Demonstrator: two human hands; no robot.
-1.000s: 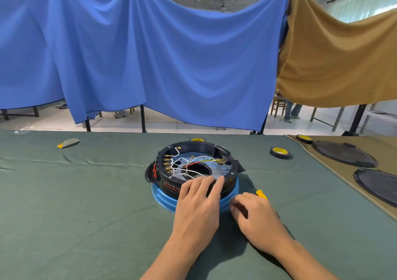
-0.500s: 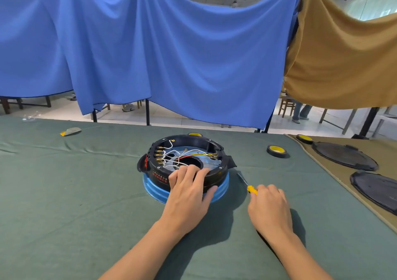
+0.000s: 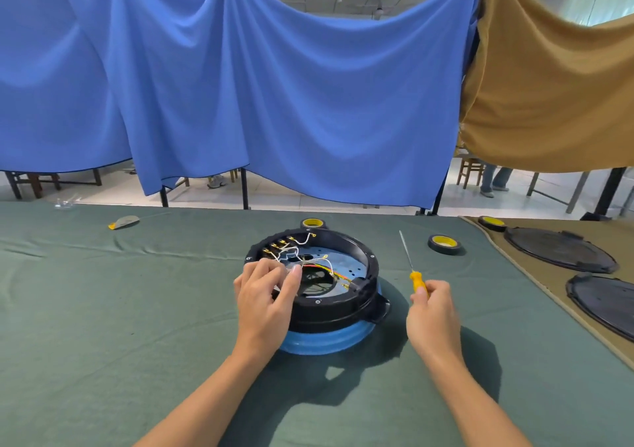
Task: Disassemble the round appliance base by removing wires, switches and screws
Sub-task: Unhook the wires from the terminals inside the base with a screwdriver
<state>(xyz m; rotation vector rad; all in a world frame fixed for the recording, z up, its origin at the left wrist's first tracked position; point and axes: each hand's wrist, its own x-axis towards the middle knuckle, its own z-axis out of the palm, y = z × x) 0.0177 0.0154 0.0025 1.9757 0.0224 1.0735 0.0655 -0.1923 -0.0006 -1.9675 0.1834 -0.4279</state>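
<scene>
A: Location of round black appliance base (image 3: 338,304) with blue lower band?

B: Stands at centre of flat green cloth-covered table (image 3: 103,309), open side up. Exposes thin white wires (image 3: 303,240), red and yellow leads (image 3: 338,274) and brass terminals (image 3: 274,245) along inner far-left wall.

A: Status of left hand (image 3: 266,304)?

B: Reaches over near-left rim of base. Curls fingers (image 3: 260,270) inward and closes thumb towards them on the thin white wires; exact contact point blurred.

A: Status of right hand (image 3: 434,319)?

B: Hovers just right of base, apart from it. Clamps fingers round yellow-handled screwdriver (image 3: 418,280), slim metal shaft pointing up and away.

A: Surrounding items?

B: Black tape roll with yellow core (image 3: 444,244) beyond screwdriver; second matching roll (image 3: 313,222) just behind base. Round black plastic lid (image 3: 559,249) and second lid (image 3: 603,300) on tan cloth (image 3: 535,275), far right. Blue fabric drape (image 3: 274,103) and tan fabric drape (image 3: 549,86) across background.
</scene>
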